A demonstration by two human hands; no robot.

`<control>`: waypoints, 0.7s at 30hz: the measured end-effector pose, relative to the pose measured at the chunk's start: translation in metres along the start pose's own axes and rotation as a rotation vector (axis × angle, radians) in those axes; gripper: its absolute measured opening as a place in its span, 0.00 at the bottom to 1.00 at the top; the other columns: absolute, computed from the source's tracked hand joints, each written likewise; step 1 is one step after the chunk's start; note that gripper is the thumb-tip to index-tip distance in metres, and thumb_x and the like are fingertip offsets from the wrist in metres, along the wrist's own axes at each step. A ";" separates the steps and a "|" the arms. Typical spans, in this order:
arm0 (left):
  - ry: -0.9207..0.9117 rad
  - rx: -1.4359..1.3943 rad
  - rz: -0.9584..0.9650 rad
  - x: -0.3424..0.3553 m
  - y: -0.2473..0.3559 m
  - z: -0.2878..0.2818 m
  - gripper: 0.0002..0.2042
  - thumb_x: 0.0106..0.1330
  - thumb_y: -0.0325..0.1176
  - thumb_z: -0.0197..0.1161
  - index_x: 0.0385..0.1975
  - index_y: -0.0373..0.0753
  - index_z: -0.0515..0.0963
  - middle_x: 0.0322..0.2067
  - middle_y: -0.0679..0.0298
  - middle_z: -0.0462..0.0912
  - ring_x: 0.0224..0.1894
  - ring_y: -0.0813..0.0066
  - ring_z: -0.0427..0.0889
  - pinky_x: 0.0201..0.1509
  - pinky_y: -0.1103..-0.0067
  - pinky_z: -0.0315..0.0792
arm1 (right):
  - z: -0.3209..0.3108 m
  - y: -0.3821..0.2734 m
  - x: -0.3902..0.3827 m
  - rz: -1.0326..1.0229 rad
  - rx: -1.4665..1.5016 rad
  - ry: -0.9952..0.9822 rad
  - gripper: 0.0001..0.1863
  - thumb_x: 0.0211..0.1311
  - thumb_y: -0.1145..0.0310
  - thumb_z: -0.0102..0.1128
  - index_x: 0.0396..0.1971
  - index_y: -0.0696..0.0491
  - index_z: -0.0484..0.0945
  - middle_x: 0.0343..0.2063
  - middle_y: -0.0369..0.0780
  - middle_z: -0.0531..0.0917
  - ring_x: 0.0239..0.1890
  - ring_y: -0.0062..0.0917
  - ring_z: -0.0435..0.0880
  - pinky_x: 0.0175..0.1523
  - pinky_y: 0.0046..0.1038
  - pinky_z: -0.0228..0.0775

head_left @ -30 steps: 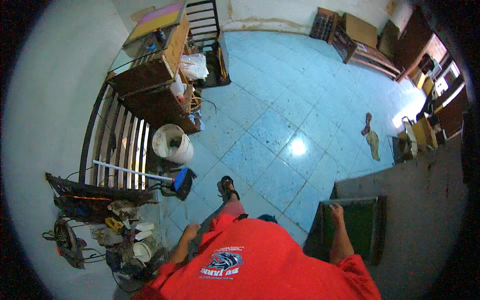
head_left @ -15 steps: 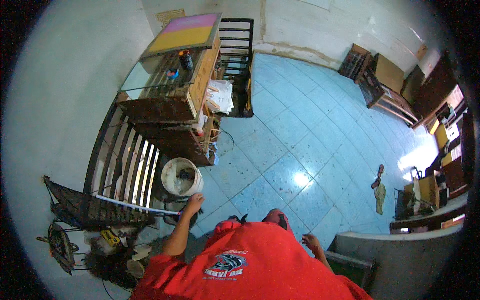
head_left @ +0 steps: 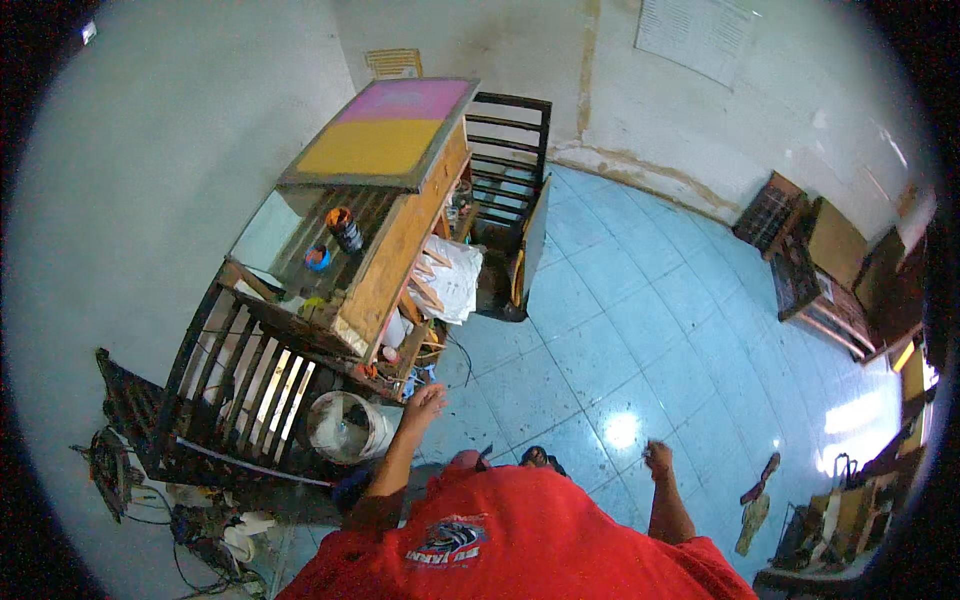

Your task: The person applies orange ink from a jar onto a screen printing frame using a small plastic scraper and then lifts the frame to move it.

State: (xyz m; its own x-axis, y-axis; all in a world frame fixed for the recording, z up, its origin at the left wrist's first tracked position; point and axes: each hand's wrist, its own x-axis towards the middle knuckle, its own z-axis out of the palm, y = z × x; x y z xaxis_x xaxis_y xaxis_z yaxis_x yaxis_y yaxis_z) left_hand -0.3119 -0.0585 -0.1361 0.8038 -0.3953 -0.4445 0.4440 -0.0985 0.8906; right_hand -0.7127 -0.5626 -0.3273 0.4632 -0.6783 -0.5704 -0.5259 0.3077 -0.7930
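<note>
My left hand [head_left: 424,407] hangs in the air near the white bucket [head_left: 345,428], with loosely parted fingers and nothing in it. Off to the right, my right hand [head_left: 657,458] is held above the floor, its fingers curled in and no object showing in them. A wooden workbench [head_left: 400,265] stands ahead on the left. On its top are a dark jar with an orange rim [head_left: 344,230], a small blue pot [head_left: 318,257] and a framed screen with pink and yellow areas [head_left: 385,133]. White sheets or cloth [head_left: 448,280] stick out of its side shelf.
Dark slatted racks [head_left: 240,365] stand beside and behind the bench. Cables and clutter [head_left: 240,540] lie at the lower left. Blue tiles [head_left: 630,330] cover the floor. Crates and boards [head_left: 835,265] lean at the far right; a cloth strip [head_left: 755,510] lies on the floor.
I have moved forward, so the bench looks nearer and the bucket sits lower in view. Both hands have swung slightly forward; the right one has curled more.
</note>
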 end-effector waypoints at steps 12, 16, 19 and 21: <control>0.362 -0.077 0.464 0.148 0.173 0.058 0.21 0.64 0.29 0.57 0.57 0.37 0.66 0.50 0.62 0.74 0.51 0.74 0.73 0.52 0.80 0.68 | 0.334 -0.499 0.170 -0.200 0.297 -0.642 0.19 0.64 0.53 0.52 0.49 0.48 0.74 0.41 0.35 0.80 0.43 0.25 0.77 0.48 0.28 0.65; 0.452 -0.294 0.482 0.218 0.228 0.059 0.22 0.65 0.34 0.57 0.58 0.38 0.62 0.50 0.58 0.71 0.52 0.67 0.73 0.54 0.74 0.67 | 0.413 -0.576 0.219 -0.116 0.313 -0.786 0.18 0.66 0.53 0.49 0.48 0.49 0.74 0.41 0.34 0.79 0.41 0.25 0.77 0.49 0.29 0.65; 0.542 -0.362 0.486 0.265 0.248 0.062 0.25 0.65 0.38 0.56 0.60 0.39 0.59 0.51 0.56 0.70 0.51 0.65 0.74 0.55 0.71 0.67 | 0.458 -0.642 0.263 -0.256 0.314 -0.881 0.19 0.67 0.52 0.47 0.48 0.49 0.73 0.39 0.33 0.79 0.39 0.25 0.76 0.48 0.29 0.66; 0.555 -0.347 0.476 0.302 0.252 0.057 0.26 0.65 0.39 0.56 0.61 0.39 0.58 0.52 0.56 0.70 0.51 0.64 0.74 0.56 0.69 0.67 | 0.488 -0.679 0.321 -0.255 0.421 -0.970 0.21 0.67 0.50 0.47 0.49 0.50 0.71 0.34 0.33 0.79 0.39 0.24 0.76 0.48 0.29 0.66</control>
State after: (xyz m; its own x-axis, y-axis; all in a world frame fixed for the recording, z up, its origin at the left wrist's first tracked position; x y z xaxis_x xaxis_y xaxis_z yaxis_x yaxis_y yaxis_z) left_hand 0.0200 -0.2545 -0.0401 0.9765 0.1964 -0.0892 0.0287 0.2917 0.9561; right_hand 0.1414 -0.6638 -0.0764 0.9874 0.0047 -0.1581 -0.1334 0.5616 -0.8166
